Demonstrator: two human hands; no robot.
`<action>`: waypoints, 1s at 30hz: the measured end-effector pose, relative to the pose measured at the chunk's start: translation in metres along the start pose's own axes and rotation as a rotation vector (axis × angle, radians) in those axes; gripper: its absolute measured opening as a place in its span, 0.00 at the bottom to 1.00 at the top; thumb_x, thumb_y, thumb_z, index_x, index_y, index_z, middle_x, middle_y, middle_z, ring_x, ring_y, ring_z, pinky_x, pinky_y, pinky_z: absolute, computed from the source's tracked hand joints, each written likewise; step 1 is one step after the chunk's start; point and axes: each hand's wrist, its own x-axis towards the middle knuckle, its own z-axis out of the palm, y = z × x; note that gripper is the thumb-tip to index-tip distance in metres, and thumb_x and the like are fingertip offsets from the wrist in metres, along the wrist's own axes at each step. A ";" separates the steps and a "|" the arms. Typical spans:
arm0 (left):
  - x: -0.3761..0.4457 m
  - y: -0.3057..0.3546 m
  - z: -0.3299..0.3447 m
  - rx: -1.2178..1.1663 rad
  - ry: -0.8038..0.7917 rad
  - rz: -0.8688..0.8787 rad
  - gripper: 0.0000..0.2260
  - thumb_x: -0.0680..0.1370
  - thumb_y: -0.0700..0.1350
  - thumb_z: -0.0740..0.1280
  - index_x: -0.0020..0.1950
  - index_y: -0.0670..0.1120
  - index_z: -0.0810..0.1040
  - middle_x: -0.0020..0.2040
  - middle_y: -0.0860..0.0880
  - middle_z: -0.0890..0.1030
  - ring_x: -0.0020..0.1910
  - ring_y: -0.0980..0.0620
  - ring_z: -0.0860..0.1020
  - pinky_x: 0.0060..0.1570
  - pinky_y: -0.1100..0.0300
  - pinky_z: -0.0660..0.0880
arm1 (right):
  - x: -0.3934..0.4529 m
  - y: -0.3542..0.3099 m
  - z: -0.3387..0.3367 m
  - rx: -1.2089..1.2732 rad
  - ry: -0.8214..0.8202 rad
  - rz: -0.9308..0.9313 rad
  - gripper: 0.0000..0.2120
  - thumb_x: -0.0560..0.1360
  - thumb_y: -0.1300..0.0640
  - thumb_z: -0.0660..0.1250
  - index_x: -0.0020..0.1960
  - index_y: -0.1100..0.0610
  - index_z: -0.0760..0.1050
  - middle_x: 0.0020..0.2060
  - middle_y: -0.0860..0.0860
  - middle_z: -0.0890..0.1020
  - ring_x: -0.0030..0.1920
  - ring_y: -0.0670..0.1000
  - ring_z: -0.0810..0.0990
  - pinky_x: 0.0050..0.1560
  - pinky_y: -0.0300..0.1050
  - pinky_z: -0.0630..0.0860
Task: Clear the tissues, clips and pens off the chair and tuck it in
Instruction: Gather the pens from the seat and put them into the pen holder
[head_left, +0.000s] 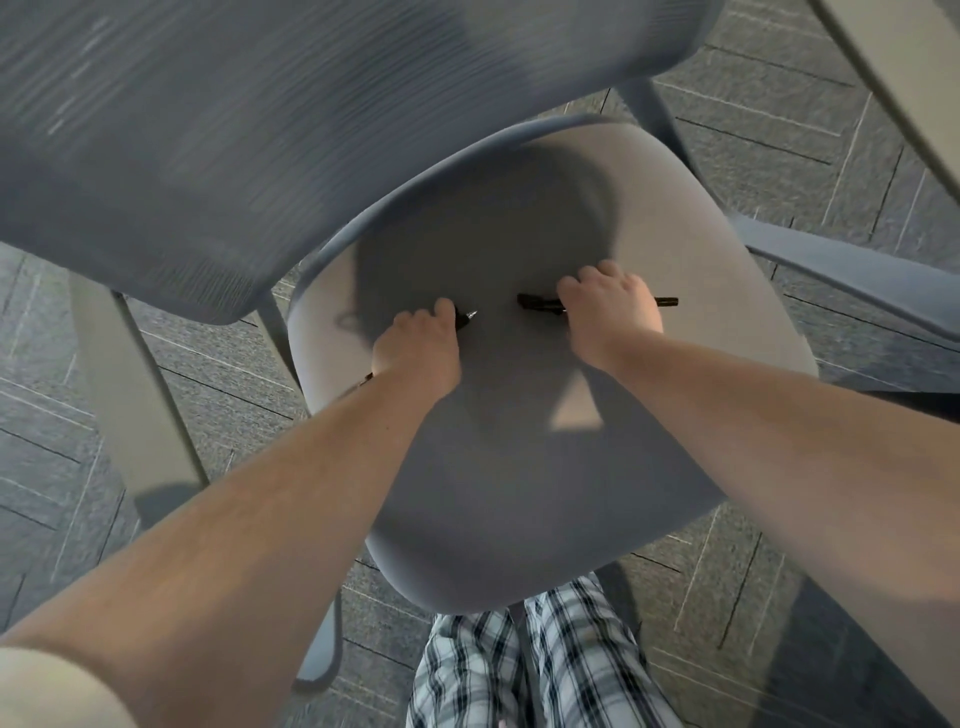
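Grey chair (519, 467), padded seat, mesh back blurred. Left hand (421, 345) closed around dark pen (466, 318), silver tip protruding, near seat middle. Right hand (608, 306) clamped on second black pen (535, 302), both ends showing past fingers, toward seat's right edge. Seat otherwise shadowed by arms. Patterned carpet floor (779, 130) beneath.

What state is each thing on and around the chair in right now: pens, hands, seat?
Left hand: closed around a dark pen, over the seat.
Left pen: gripped, pointed tip poking out past the fingers.
Right hand: curled over a second pen.
Right pen: lying across the seat, both ends showing beside the hand.
Chair seat: no tissues or clips visible; only the pens.
Chair backrest: motion-blurred.
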 end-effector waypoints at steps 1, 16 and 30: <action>-0.001 0.000 -0.002 0.011 -0.002 0.019 0.17 0.75 0.42 0.62 0.63 0.43 0.64 0.59 0.41 0.76 0.60 0.39 0.73 0.50 0.50 0.73 | -0.002 0.000 0.000 0.011 -0.006 0.013 0.13 0.74 0.61 0.63 0.58 0.58 0.72 0.56 0.56 0.77 0.61 0.59 0.71 0.54 0.49 0.70; -0.066 0.045 -0.108 -0.209 -0.034 0.304 0.08 0.76 0.39 0.59 0.53 0.40 0.66 0.54 0.36 0.76 0.51 0.36 0.75 0.43 0.53 0.66 | -0.112 0.031 -0.082 0.560 -0.039 0.392 0.05 0.73 0.63 0.58 0.46 0.55 0.65 0.44 0.56 0.77 0.49 0.61 0.78 0.43 0.47 0.70; -0.183 0.195 -0.181 -0.145 -0.012 0.721 0.07 0.76 0.36 0.56 0.53 0.41 0.66 0.55 0.34 0.77 0.53 0.36 0.76 0.49 0.50 0.70 | -0.329 0.091 -0.138 0.962 0.382 0.818 0.05 0.72 0.67 0.57 0.42 0.58 0.65 0.31 0.50 0.68 0.41 0.57 0.71 0.34 0.44 0.63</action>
